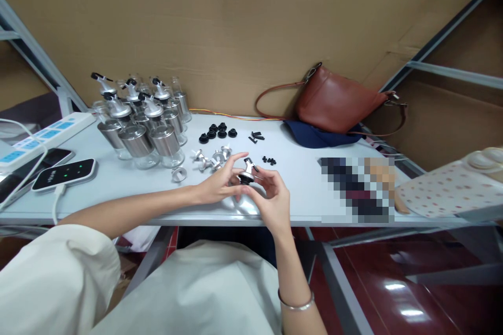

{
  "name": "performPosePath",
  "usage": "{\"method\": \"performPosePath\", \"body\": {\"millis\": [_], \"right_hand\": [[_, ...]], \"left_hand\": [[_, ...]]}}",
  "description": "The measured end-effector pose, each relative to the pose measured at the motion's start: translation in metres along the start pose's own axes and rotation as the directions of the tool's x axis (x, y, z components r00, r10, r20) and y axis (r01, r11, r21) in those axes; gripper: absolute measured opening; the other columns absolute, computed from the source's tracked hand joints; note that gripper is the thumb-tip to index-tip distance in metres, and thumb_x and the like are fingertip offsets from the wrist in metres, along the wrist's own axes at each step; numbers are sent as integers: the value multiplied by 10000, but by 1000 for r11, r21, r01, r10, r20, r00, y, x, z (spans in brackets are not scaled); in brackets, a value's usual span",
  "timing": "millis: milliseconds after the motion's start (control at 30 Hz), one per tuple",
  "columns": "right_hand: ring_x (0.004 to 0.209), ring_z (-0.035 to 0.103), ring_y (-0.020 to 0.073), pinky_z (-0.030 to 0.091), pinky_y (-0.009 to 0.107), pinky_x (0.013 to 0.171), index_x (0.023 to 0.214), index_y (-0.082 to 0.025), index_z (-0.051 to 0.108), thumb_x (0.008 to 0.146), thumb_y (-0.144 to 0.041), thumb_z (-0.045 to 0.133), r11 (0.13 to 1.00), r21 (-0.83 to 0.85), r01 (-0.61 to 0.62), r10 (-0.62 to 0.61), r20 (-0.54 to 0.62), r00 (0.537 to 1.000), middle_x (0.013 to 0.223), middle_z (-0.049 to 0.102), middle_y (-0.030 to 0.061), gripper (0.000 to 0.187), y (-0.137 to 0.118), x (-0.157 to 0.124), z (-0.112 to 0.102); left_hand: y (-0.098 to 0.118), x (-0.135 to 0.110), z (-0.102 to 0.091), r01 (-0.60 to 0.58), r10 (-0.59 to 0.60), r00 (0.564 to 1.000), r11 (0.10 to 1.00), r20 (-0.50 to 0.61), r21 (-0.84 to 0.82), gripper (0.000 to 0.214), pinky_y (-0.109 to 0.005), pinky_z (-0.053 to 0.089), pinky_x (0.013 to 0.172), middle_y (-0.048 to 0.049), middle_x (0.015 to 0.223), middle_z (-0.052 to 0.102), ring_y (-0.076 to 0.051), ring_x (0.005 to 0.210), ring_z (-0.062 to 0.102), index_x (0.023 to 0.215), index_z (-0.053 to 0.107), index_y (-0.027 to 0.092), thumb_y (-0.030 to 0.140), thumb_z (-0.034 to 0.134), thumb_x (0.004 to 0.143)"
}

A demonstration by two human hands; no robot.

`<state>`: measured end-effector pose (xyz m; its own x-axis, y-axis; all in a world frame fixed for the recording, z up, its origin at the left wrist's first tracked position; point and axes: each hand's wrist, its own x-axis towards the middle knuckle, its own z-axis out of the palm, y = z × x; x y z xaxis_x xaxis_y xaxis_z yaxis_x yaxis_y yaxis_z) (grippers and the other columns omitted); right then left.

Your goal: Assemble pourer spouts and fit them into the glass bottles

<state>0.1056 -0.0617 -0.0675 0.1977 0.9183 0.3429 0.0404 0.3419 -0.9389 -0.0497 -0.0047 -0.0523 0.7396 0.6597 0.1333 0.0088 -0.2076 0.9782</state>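
Note:
Between my two hands, just above the table's front edge, is a pourer spout (pixel 247 171) with a silver body, a black lever on top and a black stopper below. My left hand (pixel 222 180) grips it from the left, its index finger stretched past the top. My right hand (pixel 273 193) pinches it from the other side. Behind my left hand lie several loose silver spout bodies (pixel 201 160), and a silver ring-like piece (pixel 179 174) sits to their left. Farther back are black stoppers (pixel 212 133), black levers (pixel 257 136) and tiny black parts (pixel 269 160).
Glass bottles with steel bands (pixel 135 141), several topped with spouts, crowd the back left. A power strip (pixel 51 136), a phone (pixel 31 167) and a black-and-white device (pixel 64 174) lie left. A brown bag (pixel 338 99) rests on dark blue cloth (pixel 314 136). Right stands a dotted surface (pixel 451 188).

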Motion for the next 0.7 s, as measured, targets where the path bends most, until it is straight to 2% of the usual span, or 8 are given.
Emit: {"method": "performPosePath", "body": {"millis": [133,300,367,533,700], "right_hand": [[1041,660,245,532,430,926,1005,-214,598,672,-283,774,999,37,-11,12,-35,999,1075,693,100,383,-1,1,0],[1023,666,241,529,436,927,1055,-233,576,684,-289,762,999,33,2,-2,-24,1000,1052,706,85,419,0,1,-2],[1023,666,240,524,435,935,1088,-238,569,690,-290,756,1000,25,-5,5,-11,1000,1042,711,81,443,1,1,-2],[1033,662,247,504,449,962,1169,-235,577,701,-281,746,999,13,-41,41,14,999,1045,718,82,500,2,1,-3],[991,674,250,533,435,906,1126,-221,620,682,-288,767,998,23,-61,61,12,998,1064,716,92,473,3,1,-3]], "left_hand": [[1,0,1,24,-24,999,1000,-23,2,800,-273,505,661,-162,1148,589,-121,646,651,1401,187,220,478,652,804],[3,2,1,44,-44,997,999,-57,-10,741,-237,486,595,-198,1257,563,-100,611,652,1349,246,225,435,680,786],[4,2,1,39,-39,997,999,-66,-7,709,-229,475,589,-187,1225,589,-95,606,649,1328,271,223,420,684,786],[3,1,0,27,-26,998,999,-65,17,792,-212,451,590,-100,972,683,-113,628,649,1378,228,218,370,711,770],[0,3,-1,46,-45,996,999,-82,6,833,-221,456,585,-84,956,675,-111,612,645,1345,273,200,332,775,693]]}}
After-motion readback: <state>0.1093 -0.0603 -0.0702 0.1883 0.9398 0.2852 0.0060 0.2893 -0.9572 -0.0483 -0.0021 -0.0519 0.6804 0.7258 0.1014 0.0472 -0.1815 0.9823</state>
